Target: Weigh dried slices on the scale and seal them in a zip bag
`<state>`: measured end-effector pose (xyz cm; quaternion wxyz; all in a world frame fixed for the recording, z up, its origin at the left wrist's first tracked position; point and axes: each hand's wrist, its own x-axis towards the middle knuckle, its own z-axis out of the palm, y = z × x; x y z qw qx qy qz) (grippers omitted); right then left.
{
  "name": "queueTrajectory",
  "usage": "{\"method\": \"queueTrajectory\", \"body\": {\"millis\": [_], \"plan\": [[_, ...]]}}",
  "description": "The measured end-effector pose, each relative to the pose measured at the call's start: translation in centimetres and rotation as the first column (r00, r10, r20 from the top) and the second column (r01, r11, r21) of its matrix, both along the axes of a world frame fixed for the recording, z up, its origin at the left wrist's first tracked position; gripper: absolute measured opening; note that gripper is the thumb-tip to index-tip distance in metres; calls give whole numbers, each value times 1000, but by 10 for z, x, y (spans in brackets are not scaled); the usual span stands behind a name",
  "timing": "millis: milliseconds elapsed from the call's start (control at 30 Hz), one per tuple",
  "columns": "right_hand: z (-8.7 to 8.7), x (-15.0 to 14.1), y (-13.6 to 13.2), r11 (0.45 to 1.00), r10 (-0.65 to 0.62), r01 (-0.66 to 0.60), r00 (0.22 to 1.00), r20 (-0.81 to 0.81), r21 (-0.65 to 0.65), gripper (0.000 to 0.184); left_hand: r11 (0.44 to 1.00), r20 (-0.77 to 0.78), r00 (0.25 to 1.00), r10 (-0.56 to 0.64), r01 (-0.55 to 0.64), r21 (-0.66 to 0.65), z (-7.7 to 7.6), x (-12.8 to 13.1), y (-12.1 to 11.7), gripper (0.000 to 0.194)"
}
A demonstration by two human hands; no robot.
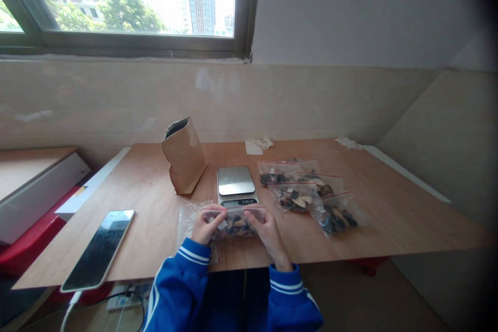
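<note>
My left hand (205, 224) and my right hand (268, 233) both pinch the top edge of a small clear zip bag (235, 224) with dark and pale pieces inside. The bag is held just above the wooden table (389, 207), in front of a small digital kitchen scale (235, 183) with a bare steel plate. Blue sleeves with white stripes cover both wrists. More flat clear bags (189, 216) lie under and left of my left hand.
Several filled zip bags (307, 192) lie right of the scale. A brown paper bag (184, 155) stands open behind and left of it. A phone (99, 249) on a white cable lies at the table's left front. Crumpled white scraps (261, 143) sit near the wall.
</note>
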<state>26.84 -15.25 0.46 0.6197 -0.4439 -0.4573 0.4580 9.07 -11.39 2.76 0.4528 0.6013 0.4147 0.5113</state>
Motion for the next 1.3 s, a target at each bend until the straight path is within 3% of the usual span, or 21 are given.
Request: {"method": "queueTrajectory", "body": {"millis": [500, 800, 1067, 1300], "plan": [[3, -4, 0, 996, -33, 29, 998, 48, 79, 14, 997, 25, 999, -38, 40, -72, -2, 1, -1, 23], [10, -9, -2, 991, -82, 69, 990, 112, 117, 16, 999, -4, 1000, 21, -21, -32, -3, -1, -1, 19], [8, -7, -2, 999, -39, 39, 999, 8, 7, 35, 997, 52, 998, 47, -44, -58, -2, 1, 1, 25], [5, -6, -1, 993, -113, 112, 992, 63, 23, 27, 997, 46, 999, 26, -23, -68, 0, 1, 0, 26]]}}
